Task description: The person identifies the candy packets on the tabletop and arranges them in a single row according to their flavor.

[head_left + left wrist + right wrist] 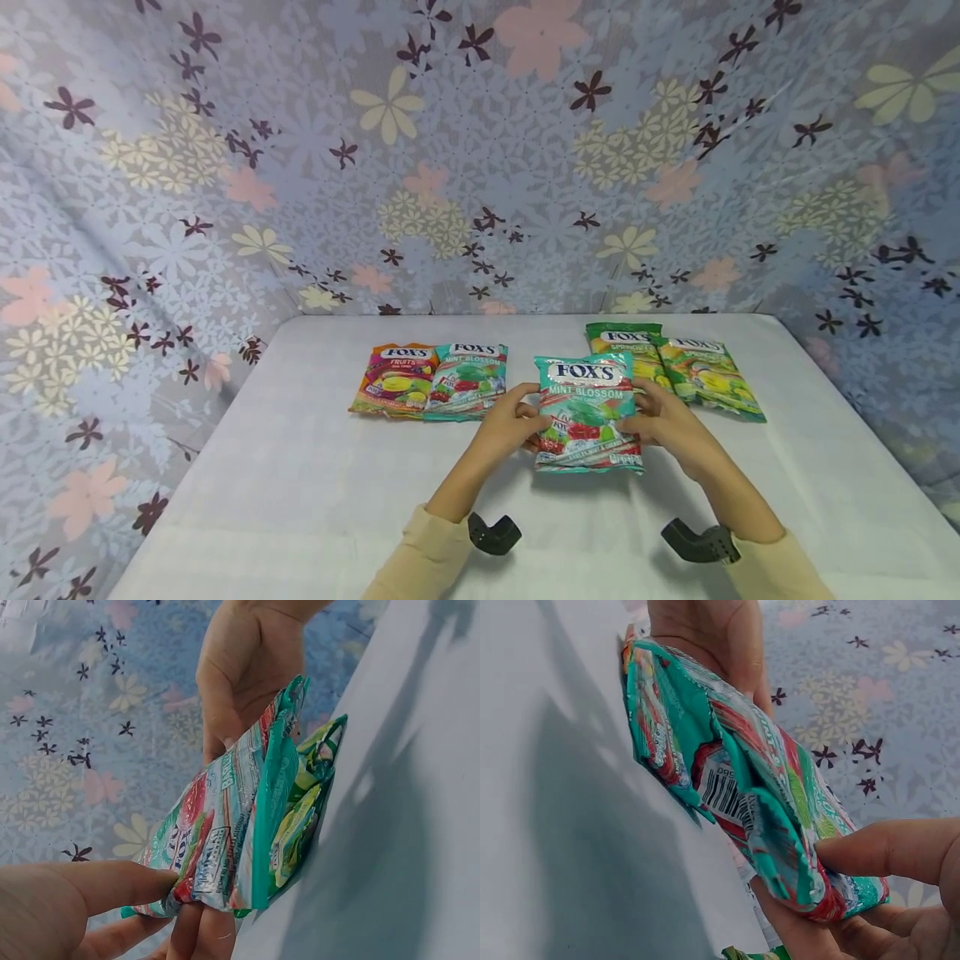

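Note:
A teal Fox's Mint Blossom candy bag (587, 417) is held up in front of me, its printed face toward the head camera. My left hand (512, 425) pinches its left edge, thumb in front and fingers behind. On the opposite edge my right hand (666, 421) grips it the same way. In the left wrist view the bag (217, 825) shows edge-on, with the left thumb (127, 885) pressed on its face. The right wrist view shows the bag's bottom seam and a barcode on its back (724, 791).
Left on the white table (300, 483) lie an orange Fox's Fruits bag (395, 382) and another Mint Blossom bag (467, 383), side by side. Behind my right hand are a green Fox's bag (626, 340) and a second green-yellow one (711, 377). Floral cloth (480, 167) hangs behind the table.

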Demonstrator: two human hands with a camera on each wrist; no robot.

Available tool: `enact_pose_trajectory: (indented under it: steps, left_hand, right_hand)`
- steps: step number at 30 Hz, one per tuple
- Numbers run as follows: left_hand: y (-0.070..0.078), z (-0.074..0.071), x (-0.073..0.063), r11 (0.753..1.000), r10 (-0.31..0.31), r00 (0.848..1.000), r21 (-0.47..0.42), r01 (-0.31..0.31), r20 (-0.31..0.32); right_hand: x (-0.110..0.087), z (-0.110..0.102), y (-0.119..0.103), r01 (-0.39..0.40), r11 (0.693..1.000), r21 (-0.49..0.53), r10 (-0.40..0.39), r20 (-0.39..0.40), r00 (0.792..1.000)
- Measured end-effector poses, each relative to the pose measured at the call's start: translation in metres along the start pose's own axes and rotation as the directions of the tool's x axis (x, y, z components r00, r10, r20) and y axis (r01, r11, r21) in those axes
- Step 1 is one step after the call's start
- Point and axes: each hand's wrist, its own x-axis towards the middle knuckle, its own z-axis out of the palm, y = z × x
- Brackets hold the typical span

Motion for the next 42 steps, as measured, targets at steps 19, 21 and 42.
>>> enact_pose_trajectory:
  steps: [19, 21, 42]
  left_hand:
    - [-0.004, -0.005, 0.001, 0.997, 0.018, 0.998, 0.076, -0.014, -0.053]
    - [-0.006, -0.006, 0.003, 0.995, 0.017, 0.998, 0.101, -0.012, -0.055]
    - [-0.021, -0.025, 0.040, 0.859, 0.142, 0.973, 0.512, -0.029, -0.183]
  right_hand:
    - [0.011, 0.014, 0.002, 0.001, 0.999, 0.045, 0.001, -0.041, 0.999]
    - [0.013, 0.016, 0.003, 0.000, 0.999, 0.044, 0.002, -0.044, 0.999]
    - [0.088, 0.040, 0.012, 0.011, 0.989, -0.147, -0.022, -0.074, 0.997]
